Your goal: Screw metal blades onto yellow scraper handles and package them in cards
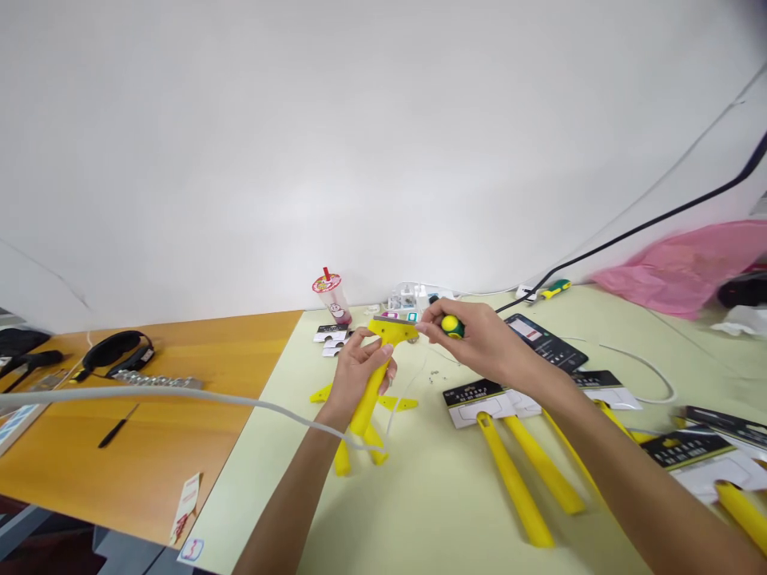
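We hold a yellow scraper [363, 417] in front of us over the tabletop [413, 495], with our left grip [361, 371] wrapped around its neck, just below where the handle widens into the head. The head stands above our fingers, the blade [392, 320] runs along its top edge, and the handle slants out below our palm, down and to the left, so the grip sits near the head end and leaves most of the handle bare. Our right grip [476, 335] is curled around a green-and-yellow tool handle [452, 326], whose rounded end shows between the fingers; the thumb and forefinger of that same grip reach the right end of the scraper's head, though we cannot tell whether they pinch it or only touch it. Beneath the held scraper, at least 2 more yellow scrapers [341, 460] lie flat, partly hidden by it and by our left arm. Just right of them we see a few small metal pieces [432, 375], too small to make out. To the right, under and beside our right forearm, lie yellow handles [516, 487] attached to black-and-white cards [475, 403], with a dark phone-like panel [546, 343] behind them. A lidded cup [335, 302] with a red straw stands beyond our left grip, near the wall, and a white cable [240, 401] crosses in front of our left forearm.
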`<state>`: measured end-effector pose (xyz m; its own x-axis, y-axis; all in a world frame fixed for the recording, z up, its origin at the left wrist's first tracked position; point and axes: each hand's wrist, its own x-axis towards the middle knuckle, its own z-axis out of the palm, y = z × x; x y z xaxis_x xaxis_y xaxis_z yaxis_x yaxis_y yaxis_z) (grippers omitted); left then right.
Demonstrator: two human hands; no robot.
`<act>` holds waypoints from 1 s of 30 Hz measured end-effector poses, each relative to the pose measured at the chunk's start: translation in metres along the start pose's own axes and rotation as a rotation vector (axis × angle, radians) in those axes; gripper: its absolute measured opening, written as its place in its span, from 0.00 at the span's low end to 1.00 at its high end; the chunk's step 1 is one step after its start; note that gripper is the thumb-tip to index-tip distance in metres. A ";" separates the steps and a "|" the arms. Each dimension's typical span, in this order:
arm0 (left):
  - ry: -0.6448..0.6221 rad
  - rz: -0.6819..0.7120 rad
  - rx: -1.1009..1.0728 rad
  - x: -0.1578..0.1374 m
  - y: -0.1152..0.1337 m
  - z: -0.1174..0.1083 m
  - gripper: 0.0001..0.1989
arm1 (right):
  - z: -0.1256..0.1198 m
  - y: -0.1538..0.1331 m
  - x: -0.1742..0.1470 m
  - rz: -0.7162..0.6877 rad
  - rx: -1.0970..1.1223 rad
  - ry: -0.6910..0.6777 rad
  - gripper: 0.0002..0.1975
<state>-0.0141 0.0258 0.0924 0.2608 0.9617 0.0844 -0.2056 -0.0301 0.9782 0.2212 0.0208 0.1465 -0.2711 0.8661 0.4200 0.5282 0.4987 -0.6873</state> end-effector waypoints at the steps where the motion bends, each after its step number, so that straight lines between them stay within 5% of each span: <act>1: -0.010 -0.053 -0.070 -0.001 -0.002 0.002 0.27 | 0.002 -0.004 0.002 -0.034 -0.068 -0.033 0.10; 4: -0.017 -0.161 -0.266 -0.006 -0.009 0.006 0.30 | 0.009 -0.016 0.010 -0.124 -0.333 -0.161 0.05; 10: 0.012 -0.261 -0.445 -0.022 -0.018 0.009 0.30 | 0.026 -0.031 0.016 -0.199 -0.683 -0.410 0.11; 30: -0.088 -0.331 -0.507 -0.049 -0.036 -0.007 0.28 | 0.041 -0.031 0.004 -0.057 -0.317 -0.473 0.05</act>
<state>-0.0256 -0.0183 0.0516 0.4600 0.8711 -0.1722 -0.5180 0.4208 0.7447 0.1710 0.0100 0.1448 -0.5980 0.7964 0.0900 0.6982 0.5728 -0.4294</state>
